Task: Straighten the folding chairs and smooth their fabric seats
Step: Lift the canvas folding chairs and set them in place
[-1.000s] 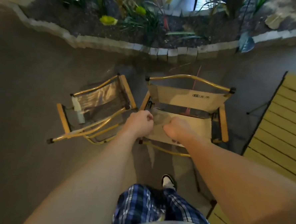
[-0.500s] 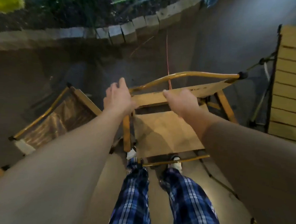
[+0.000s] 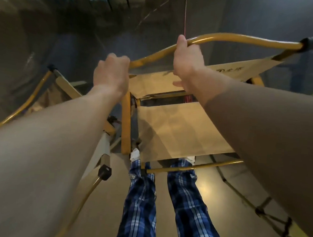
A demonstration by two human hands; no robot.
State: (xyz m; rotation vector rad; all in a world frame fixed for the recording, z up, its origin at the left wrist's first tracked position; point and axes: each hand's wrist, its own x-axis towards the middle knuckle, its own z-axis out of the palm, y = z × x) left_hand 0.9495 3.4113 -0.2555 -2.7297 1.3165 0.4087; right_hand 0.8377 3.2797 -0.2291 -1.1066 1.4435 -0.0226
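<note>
- Right hand: clamped over the curved yellow metal top rail of the nearer folding chair, fingers wrapped over the far side of the tube, thumb on the near side, just above the tan fabric backrest.
- Left hand: fingers curled around the left end of the same rail, where the tube bends down toward the chair's left upright; the fingertips are hidden behind the hand.
- Top rail: it sweeps from the left hand up and to the right, ending in a black plastic end cap at the far right.
- Backrest: a tan panel stretched below the rail, with dark printed lettering toward its right side, too blurred to read.
- Tan fabric seat: lies flat between the person's forearms, near of the backrest, with a dark gap between the two panels; faint creases cross it, and the left arm's shadow falls on its left part.
- Yellow wooden armrest: runs near-to-far along the seat's left edge.
- Yellow front crossbar: just near of the seat, above the person's blue plaid trousers and white shoes.
- Second folding chair: stands to the left, just beside the first, largely hidden by the left forearm; its yellow tube frame and one black end cap show.
- Grey concrete floor: lies under both chairs.
- Thin red cord: runs away from the rail toward the far side.
</note>
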